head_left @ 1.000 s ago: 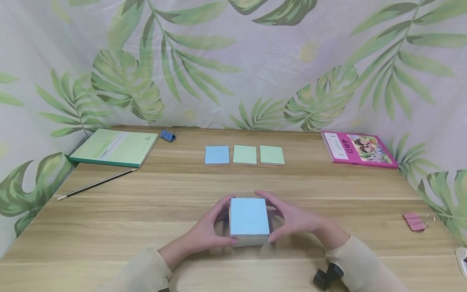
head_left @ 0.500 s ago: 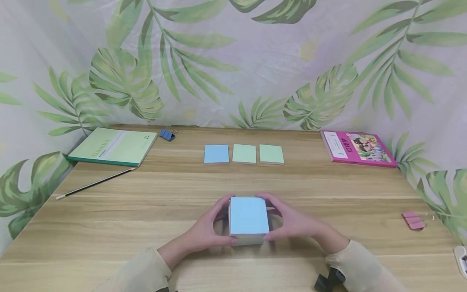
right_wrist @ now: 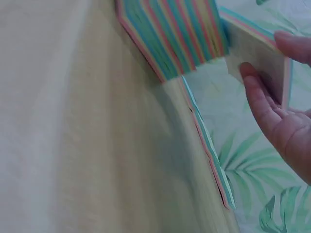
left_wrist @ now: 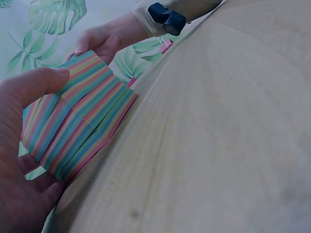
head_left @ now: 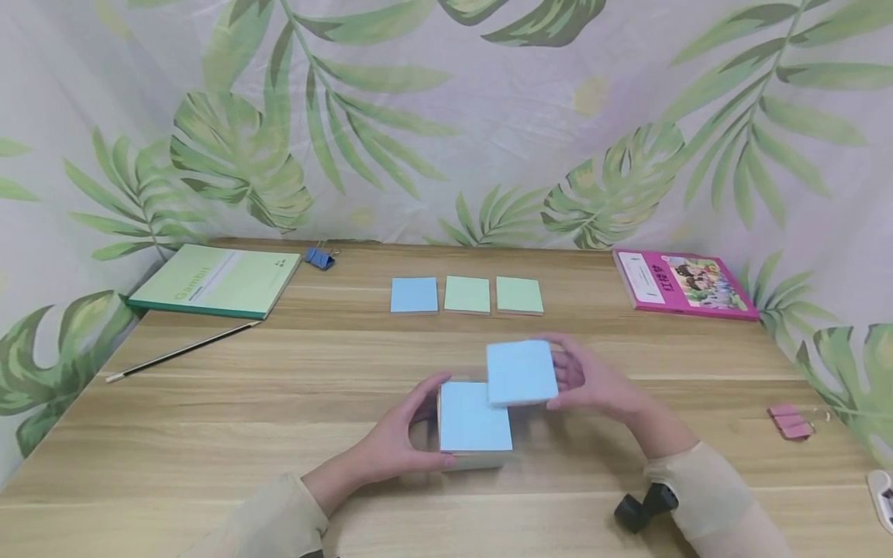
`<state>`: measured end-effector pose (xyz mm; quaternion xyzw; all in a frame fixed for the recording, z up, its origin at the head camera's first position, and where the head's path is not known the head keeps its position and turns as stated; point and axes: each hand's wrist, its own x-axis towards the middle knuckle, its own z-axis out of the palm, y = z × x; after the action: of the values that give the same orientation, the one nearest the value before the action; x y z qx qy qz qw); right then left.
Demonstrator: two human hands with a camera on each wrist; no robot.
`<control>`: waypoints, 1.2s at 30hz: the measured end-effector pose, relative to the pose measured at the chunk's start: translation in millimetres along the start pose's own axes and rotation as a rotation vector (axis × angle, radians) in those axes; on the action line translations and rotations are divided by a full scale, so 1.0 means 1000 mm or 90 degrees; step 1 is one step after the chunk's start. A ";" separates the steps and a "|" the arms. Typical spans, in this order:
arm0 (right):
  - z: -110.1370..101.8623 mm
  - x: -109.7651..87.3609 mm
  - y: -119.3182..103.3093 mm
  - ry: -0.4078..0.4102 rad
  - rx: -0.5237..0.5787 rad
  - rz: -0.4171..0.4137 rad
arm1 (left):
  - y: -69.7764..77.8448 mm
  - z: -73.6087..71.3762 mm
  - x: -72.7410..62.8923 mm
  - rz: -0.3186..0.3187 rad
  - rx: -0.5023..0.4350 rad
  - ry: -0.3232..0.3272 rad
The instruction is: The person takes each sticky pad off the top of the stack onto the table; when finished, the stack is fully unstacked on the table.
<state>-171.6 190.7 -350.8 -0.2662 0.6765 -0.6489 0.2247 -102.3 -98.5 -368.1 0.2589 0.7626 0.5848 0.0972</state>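
Note:
My left hand (head_left: pixel 391 438) grips a thick stack of sticky note pads (head_left: pixel 476 422) between thumb and fingers, on the table in front of me. The stack's top is blue, and the left wrist view shows its striped, many-coloured side (left_wrist: pixel 80 116). My right hand (head_left: pixel 598 381) pinches a thin blue sticky note pad (head_left: pixel 519 370), raised above the stack's far right corner. In the right wrist view that pad's pale underside (right_wrist: pixel 265 57) shows, with fingers beneath it. Farther back, one blue pad (head_left: pixel 414 294) and two green pads (head_left: pixel 467 294) (head_left: pixel 519 295) lie in a row.
At the back left are a green notebook (head_left: pixel 216 283), a blue binder clip (head_left: pixel 321 259) and a pencil (head_left: pixel 184 351). A pink book (head_left: pixel 698 285) lies back right, a pink binder clip (head_left: pixel 791 422) nearer. A leaf-patterned cloth (head_left: pixel 502 116) hangs behind the table.
My right hand has left the stack's right side, lifting a blue pad off its top, up and away to the right. My left hand has stayed on the stack.

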 end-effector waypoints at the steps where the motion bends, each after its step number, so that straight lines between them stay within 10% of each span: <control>1: -0.005 0.002 -0.001 0.035 0.016 0.008 | 0.000 0.000 0.000 0.002 -0.001 0.000; 12: -0.046 0.042 -0.001 0.472 0.219 0.077 | -0.005 0.000 0.000 0.010 -0.008 -0.001; 23: -0.065 0.083 0.042 0.863 0.222 0.056 | -0.001 0.000 -0.001 0.007 0.001 0.003; 36: -0.067 0.096 0.048 0.905 0.271 0.107 | -0.002 0.000 -0.001 -0.002 0.001 0.000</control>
<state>-291.5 179.8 -390.4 0.3195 0.5364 -0.7621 -0.1714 -102.1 -98.7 -370.1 0.2582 0.7634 0.5839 0.0980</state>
